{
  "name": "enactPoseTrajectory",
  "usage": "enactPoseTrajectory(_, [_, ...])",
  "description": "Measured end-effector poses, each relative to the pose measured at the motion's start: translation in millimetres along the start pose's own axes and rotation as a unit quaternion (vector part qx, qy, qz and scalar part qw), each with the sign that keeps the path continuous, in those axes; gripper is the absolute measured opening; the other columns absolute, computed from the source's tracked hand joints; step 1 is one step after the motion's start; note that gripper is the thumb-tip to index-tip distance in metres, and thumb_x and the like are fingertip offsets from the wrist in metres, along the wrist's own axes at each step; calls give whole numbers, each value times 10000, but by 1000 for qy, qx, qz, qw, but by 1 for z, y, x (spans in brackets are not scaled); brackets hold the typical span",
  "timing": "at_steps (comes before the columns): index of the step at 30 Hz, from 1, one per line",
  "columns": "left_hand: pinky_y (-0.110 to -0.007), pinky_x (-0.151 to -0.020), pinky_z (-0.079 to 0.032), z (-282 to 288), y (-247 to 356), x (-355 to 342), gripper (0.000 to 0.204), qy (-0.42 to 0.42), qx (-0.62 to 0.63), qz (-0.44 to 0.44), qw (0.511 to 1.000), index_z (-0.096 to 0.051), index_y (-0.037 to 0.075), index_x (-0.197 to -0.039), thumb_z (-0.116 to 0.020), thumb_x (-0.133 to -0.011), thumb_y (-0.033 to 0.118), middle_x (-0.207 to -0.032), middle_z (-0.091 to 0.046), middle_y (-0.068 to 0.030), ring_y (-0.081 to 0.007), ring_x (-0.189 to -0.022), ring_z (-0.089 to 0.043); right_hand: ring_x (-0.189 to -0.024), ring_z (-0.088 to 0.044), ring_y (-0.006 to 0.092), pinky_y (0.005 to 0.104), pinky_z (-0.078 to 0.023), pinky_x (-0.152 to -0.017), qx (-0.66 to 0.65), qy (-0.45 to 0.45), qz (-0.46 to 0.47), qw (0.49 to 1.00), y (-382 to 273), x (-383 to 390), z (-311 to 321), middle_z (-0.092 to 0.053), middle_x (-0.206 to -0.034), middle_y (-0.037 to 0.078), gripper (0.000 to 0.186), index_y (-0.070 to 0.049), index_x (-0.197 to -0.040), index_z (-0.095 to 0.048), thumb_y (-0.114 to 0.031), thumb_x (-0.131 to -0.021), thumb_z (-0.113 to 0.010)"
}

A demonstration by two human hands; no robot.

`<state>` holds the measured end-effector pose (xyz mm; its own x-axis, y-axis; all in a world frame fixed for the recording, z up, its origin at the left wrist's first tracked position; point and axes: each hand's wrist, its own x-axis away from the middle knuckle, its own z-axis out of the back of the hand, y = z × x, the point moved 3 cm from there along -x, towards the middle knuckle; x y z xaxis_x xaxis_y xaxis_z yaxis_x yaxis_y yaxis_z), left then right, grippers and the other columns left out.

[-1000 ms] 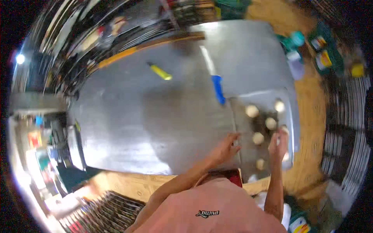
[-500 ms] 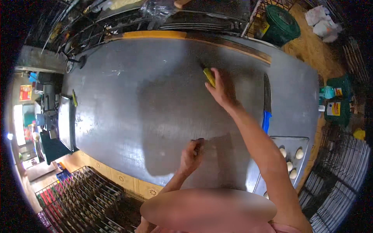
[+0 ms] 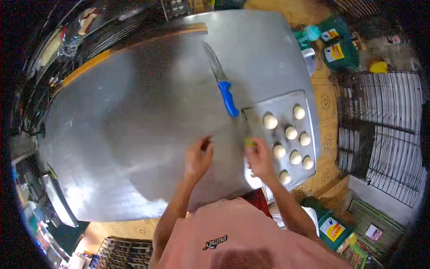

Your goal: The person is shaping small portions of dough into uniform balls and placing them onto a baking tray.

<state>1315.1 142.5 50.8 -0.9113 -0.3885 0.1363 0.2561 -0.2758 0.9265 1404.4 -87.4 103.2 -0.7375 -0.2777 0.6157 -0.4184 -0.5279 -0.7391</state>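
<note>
My left hand [image 3: 197,160] hovers over the near middle of the grey metal table, its fingers curled. A small dark spot shows at those fingertips, too blurred to name. Close to the tray's left edge, my right hand [image 3: 261,160] is closed round a yellow-green piece [image 3: 249,141], mostly hidden by the fingers and smeared by motion. On the metal baking tray [image 3: 273,99] at the right sit several round pale dough balls [image 3: 291,132], spaced apart. Beyond my hands, a large knife with a blue handle [image 3: 228,98] lies on the table, its blade pointing away.
The grey metal table [image 3: 148,112] has a wooden strip [image 3: 89,67] along its far left edge. To the right, past a tiled floor [image 3: 327,141], stand wire racks [image 3: 394,134] and green containers [image 3: 340,54]. Another rack [image 3: 125,253] is at the lower left.
My view has swung to the right, bringing the knife and tray nearer the middle. My right hand has come back from the far table to beside the tray, still gripping the yellow-green piece.
</note>
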Motion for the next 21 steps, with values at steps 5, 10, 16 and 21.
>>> enactPoseTrajectory(5, [-399,-876,-587,-106,67,-44,461,-88,21,-45,995,-621,53,-1371,-732,-925,90,-1110,-727,-152,-315,-965,-718,-832,-698,383,463,-558,-748,160,167,150,961,22,40,112,-710,-989,216,465,-41,-1493,-508,-161,-1049,-578])
enactPoseTrajectory(10, [-383,-895,-583,-180,83,-63,470,-29,-15,-172,985,-604,41,-1365,-743,-919,93,-1254,-681,-143,-308,-1057,-691,-899,-678,495,522,-554,-802,242,166,277,915,21,3,122,-701,-1079,293,553,-65,-1563,-459,-116,-1025,-577])
enactPoseTrajectory(16, [-407,-860,-574,-195,82,-68,438,30,-30,-233,971,-625,34,-1319,-759,-912,124,-1220,-668,-165,-350,-1078,-664,-916,-683,481,540,-547,-801,273,130,309,902,26,-17,119,-700,-1029,275,595,-74,-1589,-435,-101,-1013,-582])
enactPoseTrajectory(21, [-426,-860,-570,-197,77,-72,435,-47,-19,-184,982,-627,30,-1301,-771,-903,127,-1213,-667,-184,-373,-1075,-658,-999,-689,462,497,-547,-854,292,111,252,916,20,-18,119,-696,-1123,288,517,-23,-1529,-507,-97,-1022,-571])
